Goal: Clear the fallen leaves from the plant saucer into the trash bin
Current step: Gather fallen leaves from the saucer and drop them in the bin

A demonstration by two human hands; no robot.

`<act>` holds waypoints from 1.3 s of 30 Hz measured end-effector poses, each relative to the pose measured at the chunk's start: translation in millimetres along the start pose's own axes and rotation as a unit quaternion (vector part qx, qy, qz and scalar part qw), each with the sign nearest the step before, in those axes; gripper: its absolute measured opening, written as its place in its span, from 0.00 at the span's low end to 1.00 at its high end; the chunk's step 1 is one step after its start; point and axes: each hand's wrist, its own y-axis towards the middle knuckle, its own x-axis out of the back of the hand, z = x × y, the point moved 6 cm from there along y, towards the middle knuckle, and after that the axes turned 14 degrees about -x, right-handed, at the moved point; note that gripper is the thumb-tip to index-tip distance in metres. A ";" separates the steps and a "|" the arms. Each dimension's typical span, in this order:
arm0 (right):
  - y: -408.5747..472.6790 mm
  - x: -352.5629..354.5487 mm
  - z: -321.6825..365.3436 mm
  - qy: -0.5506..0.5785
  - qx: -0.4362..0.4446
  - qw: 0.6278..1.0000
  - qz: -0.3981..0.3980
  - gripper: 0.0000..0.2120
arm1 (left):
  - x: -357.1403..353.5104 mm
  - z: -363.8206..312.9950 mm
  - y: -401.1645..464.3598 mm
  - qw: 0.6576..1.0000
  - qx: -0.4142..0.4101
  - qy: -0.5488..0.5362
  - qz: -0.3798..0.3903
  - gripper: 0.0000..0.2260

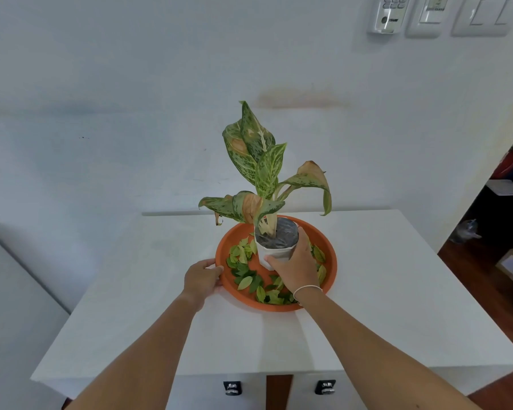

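We had the orange saucer (329,263) sitting on the white worktop (397,291), with the white pot (271,255) of the speckled plant (261,170) standing inside it toward the back. Our right hand (295,266) wrapped its fingers (301,235) around the pot's near side, gripping it. Our left hand (202,279) clasped the saucer's left rim. The fallen leaves (246,276) lay scattered in the saucer around the pot, mostly at the front and left.

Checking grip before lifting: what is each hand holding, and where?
Right hand grips the white plant pot around its side; left hand holds the orange saucer at its left rim.
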 end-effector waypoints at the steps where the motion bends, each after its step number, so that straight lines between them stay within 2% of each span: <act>1: 0.0 0.5 -0.5 -0.002 -0.001 1.000 0.004 0.50 | 0.9 -2.1 0.5 1.000 -0.004 0.021 -0.006 0.17; 5: 0.0 9.6 -4.6 -0.043 -0.011 0.999 0.006 0.51 | -0.9 -20.0 -1.6 0.989 -0.069 0.130 0.011 0.21; 8: 1.7 19.3 -8.6 -0.102 -0.016 0.995 0.005 0.50 | -6.2 -33.6 -4.2 0.957 -0.143 0.249 0.042 0.19; 10: 1.8 25.7 -12.6 -0.130 -0.017 0.991 0.017 0.50 | -9.2 -37.7 -5.4 0.936 -0.163 0.307 0.050 0.21; 16: 1.1 37.2 -25.6 -0.229 -0.027 0.970 0.072 0.51 | -21.7 -39.9 -11.1 0.887 -0.200 0.401 0.114 0.24; 20: -1.5 38.1 -32.4 -0.317 -0.028 0.940 0.122 0.52 | -30.7 -37.3 -14.1 0.848 -0.212 0.458 0.164 0.31; 25: -9.2 32.0 -32.3 -0.407 0.006 0.900 0.154 0.51 | -45.7 -32.4 -16.0 0.776 -0.224 0.546 0.222 0.37; 28: -10.4 28.9 -32.3 -0.431 0.014 0.889 0.154 0.50 | -52.9 -28.0 -16.2 0.745 -0.228 0.577 0.247 0.41; 31: -9.1 27.0 -32.6 -0.444 0.014 0.883 0.155 0.52 | -59.2 -22.0 -16.4 0.735 -0.208 0.588 0.267 0.44; 35: -7.2 23.0 -31.3 -0.467 0.016 0.871 0.154 0.52 | -66.9 -15.5 -16.6 0.714 -0.194 0.608 0.287 0.43; 39: -9.0 18.2 -31.5 -0.469 0.002 0.869 0.159 0.48 | -67.8 -18.0 -16.9 0.735 -0.190 0.593 0.268 0.38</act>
